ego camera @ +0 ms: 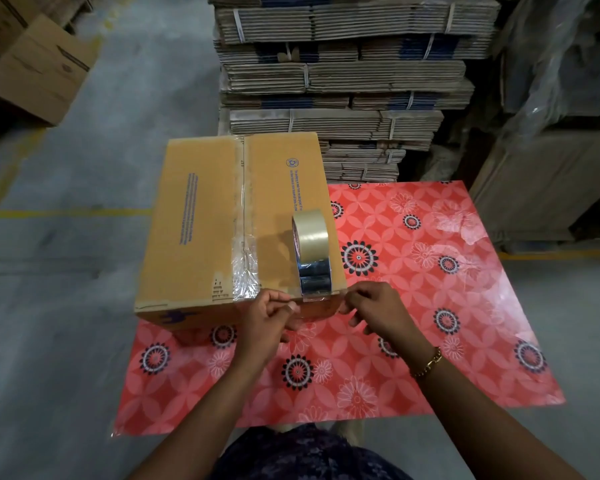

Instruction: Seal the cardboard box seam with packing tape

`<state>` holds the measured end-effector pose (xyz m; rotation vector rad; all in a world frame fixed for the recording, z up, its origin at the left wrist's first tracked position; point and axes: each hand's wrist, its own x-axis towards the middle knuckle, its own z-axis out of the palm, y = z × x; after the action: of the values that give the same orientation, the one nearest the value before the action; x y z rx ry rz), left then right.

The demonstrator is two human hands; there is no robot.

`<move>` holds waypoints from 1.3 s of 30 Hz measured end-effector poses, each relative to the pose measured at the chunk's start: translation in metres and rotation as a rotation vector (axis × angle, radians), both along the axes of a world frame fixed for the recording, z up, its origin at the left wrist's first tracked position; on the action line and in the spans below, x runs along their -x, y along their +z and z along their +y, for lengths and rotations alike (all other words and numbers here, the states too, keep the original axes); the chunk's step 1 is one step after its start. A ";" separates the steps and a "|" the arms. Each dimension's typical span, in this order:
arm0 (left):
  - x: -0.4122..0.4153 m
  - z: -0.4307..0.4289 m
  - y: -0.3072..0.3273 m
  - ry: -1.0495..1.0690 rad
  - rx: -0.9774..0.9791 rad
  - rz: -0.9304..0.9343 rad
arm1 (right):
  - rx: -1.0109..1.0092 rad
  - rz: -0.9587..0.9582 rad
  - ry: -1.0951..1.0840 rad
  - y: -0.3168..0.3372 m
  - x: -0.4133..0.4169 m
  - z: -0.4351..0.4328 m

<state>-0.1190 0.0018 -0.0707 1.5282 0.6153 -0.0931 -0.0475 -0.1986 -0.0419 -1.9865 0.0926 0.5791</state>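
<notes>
We pinch tape at the box (201,216) edge with left hand (269,315) and right hand (374,306); roll (310,249) stands on top.

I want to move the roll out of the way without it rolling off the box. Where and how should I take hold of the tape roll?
The tape roll stands on edge on the cardboard box, near its right edge. Come from above and set your grip across its two flat side faces, probably with the right hand, which is nearer. The curved tread would likely roll, and the tape end looks stuck at the near edge.

left hand (269,315) pinching, right hand (374,306) curled
</notes>
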 end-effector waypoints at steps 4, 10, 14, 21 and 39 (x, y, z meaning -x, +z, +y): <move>-0.001 0.010 0.003 -0.055 -0.263 -0.092 | -0.052 -0.089 -0.065 0.005 -0.010 -0.003; -0.020 0.013 0.010 -0.176 -0.539 -0.179 | -0.113 -0.166 -0.030 0.017 -0.035 0.012; -0.038 0.016 0.008 -0.167 -0.386 -0.131 | -0.130 -0.031 -0.026 0.044 -0.065 0.030; -0.053 0.016 0.021 -0.022 0.167 -0.005 | -0.029 0.022 0.034 0.064 -0.079 0.046; -0.073 0.015 0.031 -0.085 0.319 0.102 | -0.136 0.310 -0.083 0.036 -0.071 0.051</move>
<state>-0.0459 0.0171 -0.0397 1.2450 0.5852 -0.3209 0.0232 -0.1476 -0.0058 -1.7412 0.3166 0.8135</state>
